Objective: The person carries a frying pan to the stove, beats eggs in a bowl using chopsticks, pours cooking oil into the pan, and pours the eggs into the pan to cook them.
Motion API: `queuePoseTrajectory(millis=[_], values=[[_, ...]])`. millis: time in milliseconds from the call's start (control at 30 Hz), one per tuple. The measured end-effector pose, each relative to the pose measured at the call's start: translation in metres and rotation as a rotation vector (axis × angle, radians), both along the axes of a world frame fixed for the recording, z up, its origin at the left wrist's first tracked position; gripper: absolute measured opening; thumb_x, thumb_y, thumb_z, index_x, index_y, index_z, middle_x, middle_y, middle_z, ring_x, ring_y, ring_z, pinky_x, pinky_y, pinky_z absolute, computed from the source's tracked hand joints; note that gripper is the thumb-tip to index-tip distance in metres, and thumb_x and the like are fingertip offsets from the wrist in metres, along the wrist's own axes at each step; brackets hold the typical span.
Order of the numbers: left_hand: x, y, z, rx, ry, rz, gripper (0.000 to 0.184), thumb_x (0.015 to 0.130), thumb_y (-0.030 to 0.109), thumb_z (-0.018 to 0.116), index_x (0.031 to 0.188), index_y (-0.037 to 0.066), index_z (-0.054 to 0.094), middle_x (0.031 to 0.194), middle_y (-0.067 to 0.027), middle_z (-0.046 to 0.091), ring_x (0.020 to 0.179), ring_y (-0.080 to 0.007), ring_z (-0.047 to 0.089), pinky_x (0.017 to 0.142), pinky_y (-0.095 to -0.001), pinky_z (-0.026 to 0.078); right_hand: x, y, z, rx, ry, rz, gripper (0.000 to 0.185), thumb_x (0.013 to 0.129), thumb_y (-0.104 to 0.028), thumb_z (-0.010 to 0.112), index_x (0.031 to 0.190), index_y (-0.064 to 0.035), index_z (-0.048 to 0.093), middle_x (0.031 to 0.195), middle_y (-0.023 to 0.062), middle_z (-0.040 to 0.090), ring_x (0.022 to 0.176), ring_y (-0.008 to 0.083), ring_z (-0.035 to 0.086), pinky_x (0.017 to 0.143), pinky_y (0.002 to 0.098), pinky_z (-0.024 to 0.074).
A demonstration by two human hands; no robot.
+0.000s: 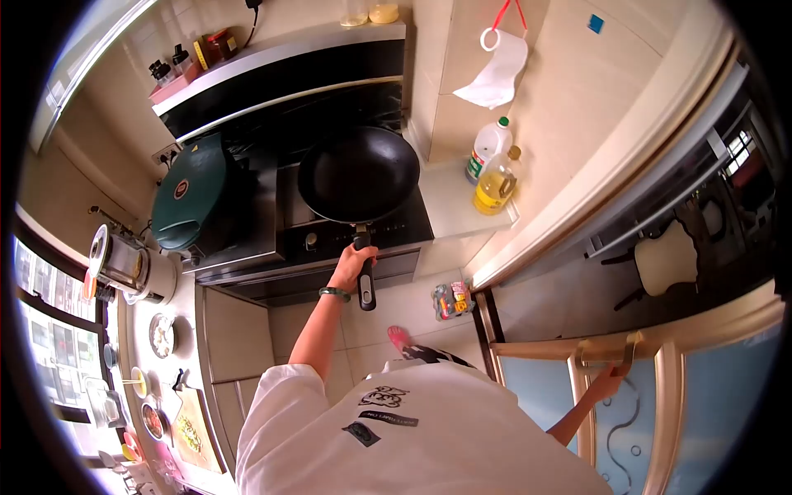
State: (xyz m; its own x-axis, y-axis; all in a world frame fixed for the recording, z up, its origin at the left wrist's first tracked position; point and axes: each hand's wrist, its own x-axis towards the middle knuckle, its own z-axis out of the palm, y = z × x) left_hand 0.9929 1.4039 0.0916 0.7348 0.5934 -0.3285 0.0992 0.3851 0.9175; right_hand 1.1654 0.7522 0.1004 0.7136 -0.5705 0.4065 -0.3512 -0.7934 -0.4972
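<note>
We count two hands. Our left hand (353, 268) is narrow, its fingers wrapped around the one pan handle (367, 285), and one bracelet (334, 293) encircles the wrist. Our right hand (610, 381) is at the one door handle (631, 351) of the glass-panelled door (672, 412); we cannot tell how far its fingers close. One black pan (359, 173) sits on the hob (404, 227), with its handle directed toward us. We locate one green appliance (194, 194) to the left of the pan. To the right of the hob, two bottles stand upright on the ledge (445, 194): one green-capped bottle (492, 147) and one bottle of yellow liquid (497, 186). Above them hangs one white roll (499, 74).
</note>
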Motion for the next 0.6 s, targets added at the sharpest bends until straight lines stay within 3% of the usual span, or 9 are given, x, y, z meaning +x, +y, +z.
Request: queuePoseTrajectory(millis=[333, 600], values=[[0.06, 0.04, -0.042, -0.023, 0.067, 0.13, 0.019, 0.08, 0.02, 0.065, 0.082, 0.004, 0.056, 0.069, -0.0031, 0.057, 0.063, -0.0138, 0.055, 0.06, -0.0278, 0.045, 0.034, 0.079, 0.029, -0.022, 0.04, 0.13, 0.046, 0.083, -0.044, 0.06, 0.104, -0.0035, 0.067, 0.089, 0.0159, 0.07, 0.08, 0.0363, 0.067, 0.071, 0.0483, 0.0526], [0.079, 0.05, -0.057, -0.051, 0.063, 0.17, 0.02, 0.079, 0.02, 0.066, 0.082, 0.003, 0.056, 0.069, -0.0034, 0.058, 0.064, -0.0138, 0.056, 0.062, -0.0285, 0.045, 0.075, 0.098, 0.009, -0.088, 0.033, 0.191, 0.037, 0.082, -0.038, 0.062, 0.1, -0.0058, 0.067, 0.085, 0.0146, 0.07, 0.076, 0.0354, 0.066, 0.07, 0.0473, 0.051]])
